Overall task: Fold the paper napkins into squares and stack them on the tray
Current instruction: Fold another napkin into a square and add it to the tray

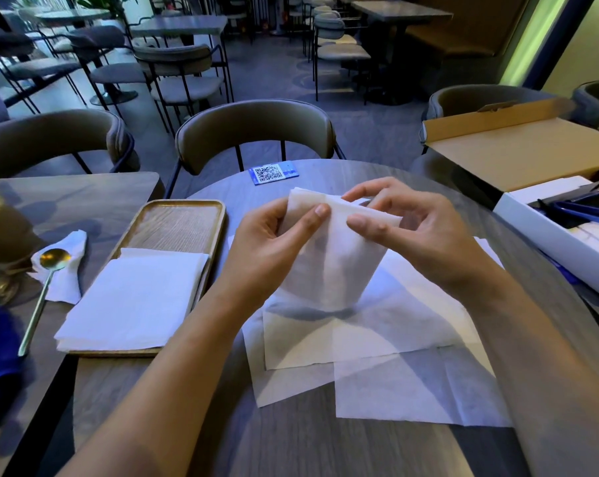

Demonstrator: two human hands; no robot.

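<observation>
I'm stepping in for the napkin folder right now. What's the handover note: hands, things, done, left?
Left hand and right hand both pinch the top edge of a half-folded napkin, held up above the table.
Wooden tray to the left holds a stack of folded napkins at its near end.
Unfolded napkins lie flat under the hands.
Left: finish this fold, stack it, then fold the flat ones.
</observation>
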